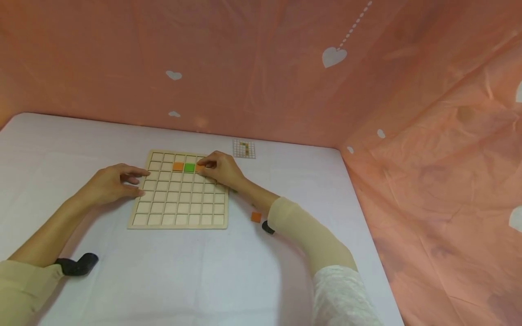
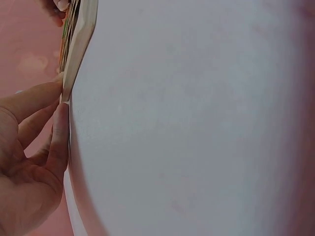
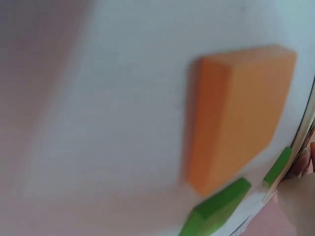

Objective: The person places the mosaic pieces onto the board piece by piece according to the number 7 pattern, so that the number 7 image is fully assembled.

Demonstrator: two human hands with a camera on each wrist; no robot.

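Observation:
A pale wooden grid board (image 1: pixel 177 220) lies on the white table. In its second row from the far edge sit an orange tile (image 1: pixel 177 166) and, beside it, a green tile (image 1: pixel 189 168). My right hand (image 1: pixel 225 170) pinches another orange tile (image 1: pixel 199 168) just right of the green one, its fingertips partly covering it. My left hand (image 1: pixel 109 184) rests its fingertips against the board's left edge, the fingers relaxed; the left wrist view shows this hand (image 2: pixel 32 162) touching the board's side (image 2: pixel 81 44).
A loose orange tile (image 1: pixel 256 217) lies right of the board, near my right forearm. Two green tiles (image 3: pixel 216 209) (image 3: pixel 278 167) lie near it in the right wrist view. A small printed grid card (image 1: pixel 244 148) is beyond the board. A pink curtain (image 1: pixel 261 68) hangs behind.

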